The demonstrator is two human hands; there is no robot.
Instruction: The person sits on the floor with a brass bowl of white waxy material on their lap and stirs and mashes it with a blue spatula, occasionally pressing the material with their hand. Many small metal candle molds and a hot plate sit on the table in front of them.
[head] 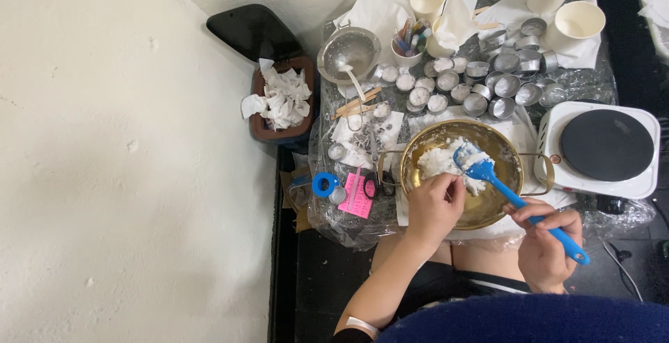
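Observation:
A gold metal bowl (505, 155) with two handles sits at the near edge of the table and holds a heap of white wax flakes (440, 162). My right hand (545, 240) grips the handle of a blue spatula (488, 174), whose blade rests on the flakes. My left hand (433, 207) reaches into the bowl's near left side, fingers closed at the flakes; whether it pinches any is hidden.
A white hot plate (605, 149) with a black top stands right of the bowl. Several small metal cups (507, 85), paper cups (575, 22), a metal strainer (348, 52), scissors (373, 176), a pink note (357, 197) and a bin of crumpled tissues (282, 99) lie around.

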